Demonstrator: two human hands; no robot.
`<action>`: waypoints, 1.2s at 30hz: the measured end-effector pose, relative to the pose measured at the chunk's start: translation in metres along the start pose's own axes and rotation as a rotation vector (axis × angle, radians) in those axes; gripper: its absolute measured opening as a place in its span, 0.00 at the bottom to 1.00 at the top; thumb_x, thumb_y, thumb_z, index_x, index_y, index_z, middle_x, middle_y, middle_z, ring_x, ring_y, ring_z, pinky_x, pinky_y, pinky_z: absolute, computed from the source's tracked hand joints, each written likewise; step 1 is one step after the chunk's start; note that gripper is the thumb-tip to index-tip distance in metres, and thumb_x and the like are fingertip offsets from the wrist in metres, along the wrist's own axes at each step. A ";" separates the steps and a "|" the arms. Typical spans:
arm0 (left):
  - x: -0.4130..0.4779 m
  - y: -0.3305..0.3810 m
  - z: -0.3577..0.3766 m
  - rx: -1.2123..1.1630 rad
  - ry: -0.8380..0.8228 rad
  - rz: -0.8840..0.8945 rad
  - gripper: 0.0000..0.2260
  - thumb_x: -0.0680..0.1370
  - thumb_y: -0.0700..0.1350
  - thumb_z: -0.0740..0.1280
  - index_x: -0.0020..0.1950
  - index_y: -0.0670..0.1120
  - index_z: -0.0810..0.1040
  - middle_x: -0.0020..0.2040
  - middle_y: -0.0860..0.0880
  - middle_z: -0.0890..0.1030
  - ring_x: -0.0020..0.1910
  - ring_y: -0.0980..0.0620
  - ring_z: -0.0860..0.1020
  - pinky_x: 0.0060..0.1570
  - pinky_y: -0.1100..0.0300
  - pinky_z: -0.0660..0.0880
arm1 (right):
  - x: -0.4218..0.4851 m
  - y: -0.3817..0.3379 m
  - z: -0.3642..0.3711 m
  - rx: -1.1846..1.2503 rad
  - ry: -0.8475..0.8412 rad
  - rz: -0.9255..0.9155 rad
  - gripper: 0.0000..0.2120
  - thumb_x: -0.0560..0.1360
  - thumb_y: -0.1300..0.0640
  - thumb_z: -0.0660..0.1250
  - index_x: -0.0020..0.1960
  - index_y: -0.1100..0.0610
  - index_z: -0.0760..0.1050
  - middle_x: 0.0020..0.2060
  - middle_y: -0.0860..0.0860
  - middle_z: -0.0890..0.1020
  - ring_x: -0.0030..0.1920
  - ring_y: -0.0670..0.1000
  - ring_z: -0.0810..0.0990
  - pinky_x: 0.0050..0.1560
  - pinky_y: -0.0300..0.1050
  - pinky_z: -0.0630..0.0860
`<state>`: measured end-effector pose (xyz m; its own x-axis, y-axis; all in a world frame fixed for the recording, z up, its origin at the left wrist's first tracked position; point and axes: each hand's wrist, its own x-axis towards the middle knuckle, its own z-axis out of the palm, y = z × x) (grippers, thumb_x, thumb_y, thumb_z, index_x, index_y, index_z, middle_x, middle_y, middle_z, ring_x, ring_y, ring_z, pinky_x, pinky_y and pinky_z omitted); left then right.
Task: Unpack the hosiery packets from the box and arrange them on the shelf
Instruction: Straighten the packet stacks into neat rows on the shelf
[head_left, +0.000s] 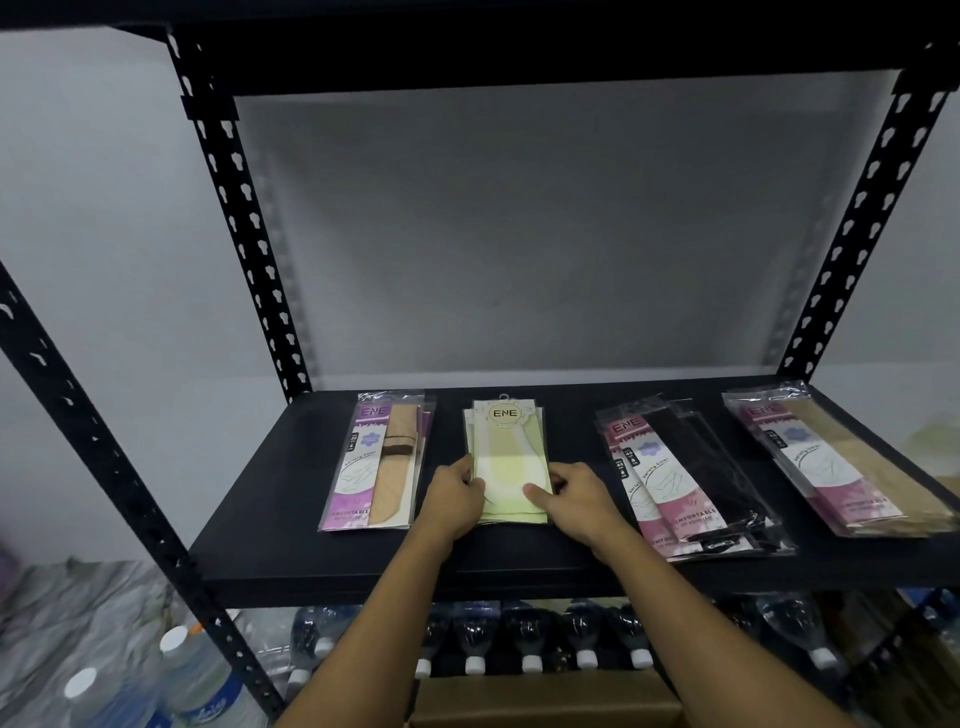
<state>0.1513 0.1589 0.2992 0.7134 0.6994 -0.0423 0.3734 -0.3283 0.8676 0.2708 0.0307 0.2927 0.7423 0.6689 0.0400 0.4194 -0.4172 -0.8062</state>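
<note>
**A:** Where does the pale green stack (506, 457) sit on the shelf (291, 519)?

**B:** Flat on the shelf board, second pile from the left edge, about midway between the back edge and the front lip. The purple-and-tan stack (376, 462) lies just beside it towards the left edge; the pink-and-black stack (685, 478) and the pink-and-beige stack (841, 457) lie farther towards the right edge.

**A:** Which way does its long axis run?

**B:** Front to back, hanger tab towards the back edge, near end towards the front lip. So the packets lie straight ahead of the fingers, between the two hands.

**A:** Which hand is nearer?

**B:** Neither by much. The left hand (457, 493) is against the left long edge, the right hand (569, 493) against the right long edge, both at the near half of the pile.

**A:** And the fingers?

**B:** The left fingers are curled, tips touching the edge; the right thumb (537, 493) lies on top of the upper packet with the other fingers bent beside the edge. Whether they pinch under the pile I cannot tell. I would judge they are squaring it up.

**A:** Arm pose?

**B:** Both forearms reach up over the front lip, converging on the pile, wrists low near the board.

**A:** The box?

**B:** A cardboard box top (545, 699) shows below the shelf, under a row of bottles (530, 639); its contents are hidden.
</note>
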 end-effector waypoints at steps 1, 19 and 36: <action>0.001 0.001 0.000 0.005 -0.010 0.000 0.18 0.80 0.36 0.57 0.68 0.45 0.75 0.52 0.45 0.82 0.45 0.51 0.78 0.44 0.63 0.75 | 0.001 0.000 0.000 -0.009 -0.005 -0.002 0.17 0.74 0.51 0.70 0.62 0.54 0.78 0.53 0.52 0.73 0.54 0.53 0.76 0.59 0.46 0.73; 0.007 0.008 0.002 0.004 -0.028 -0.082 0.19 0.81 0.41 0.55 0.71 0.45 0.73 0.67 0.41 0.73 0.60 0.43 0.76 0.63 0.46 0.73 | 0.007 0.004 0.001 -0.026 -0.065 0.015 0.20 0.76 0.48 0.66 0.65 0.53 0.75 0.58 0.52 0.70 0.58 0.51 0.73 0.60 0.44 0.71; -0.013 0.017 0.012 0.116 0.226 -0.036 0.22 0.79 0.46 0.64 0.71 0.40 0.69 0.69 0.40 0.68 0.67 0.41 0.70 0.67 0.49 0.69 | -0.006 -0.008 -0.016 0.040 0.051 0.038 0.22 0.75 0.49 0.68 0.65 0.60 0.73 0.59 0.54 0.72 0.55 0.51 0.75 0.55 0.42 0.71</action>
<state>0.1561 0.1365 0.3087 0.5523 0.8321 0.0507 0.4710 -0.3616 0.8046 0.2712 0.0205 0.3082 0.7834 0.6204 0.0376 0.3696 -0.4163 -0.8307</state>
